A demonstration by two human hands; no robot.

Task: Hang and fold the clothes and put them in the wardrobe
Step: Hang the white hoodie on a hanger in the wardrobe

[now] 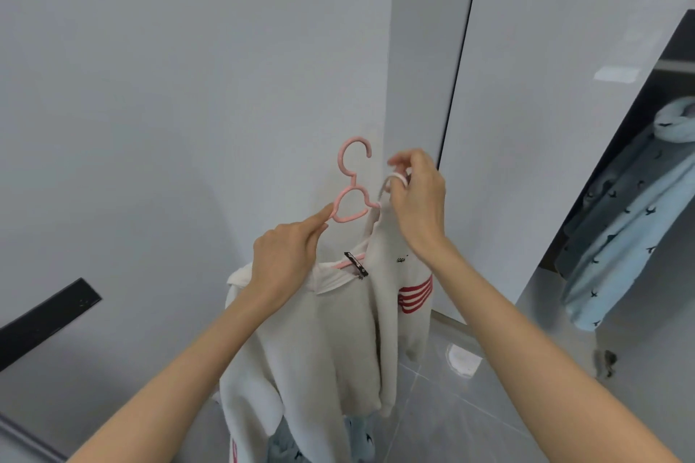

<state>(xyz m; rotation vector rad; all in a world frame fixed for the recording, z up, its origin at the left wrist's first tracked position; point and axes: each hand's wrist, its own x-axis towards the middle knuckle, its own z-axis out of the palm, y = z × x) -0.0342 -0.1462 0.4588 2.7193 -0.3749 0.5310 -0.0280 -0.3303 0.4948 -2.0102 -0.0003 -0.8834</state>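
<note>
Sweatshirt [338,342], cream with red stripes [415,297] on its right side, hangs at the centre of the frame from a pink hanger [352,182], well above the grey tiled floor [470,425]. A black label [356,263] shows at the neckline, where a short stretch of the hanger's pink arm is visible. The hanger's hook stands upright above both hands, catching on nothing.

The left hand [286,256] pinches the hanger's lower ring between its outstretched forefinger and thumb, with the other fingers curled under. The right hand [417,203], just right of the hanger, has its fingers bent and closed on a white loop [398,177] that rises from the top of the sweatshirt. The loop seems to wrap round one finger, though which one I cannot tell.

Behind them is a pale wall, and right of it a white wardrobe door [545,124]. At the right edge of the frame the wardrobe stands open, and a light blue garment [620,237] with small dark bird shapes hangs inside. A black bar [45,316] slants across the lower left.
</note>
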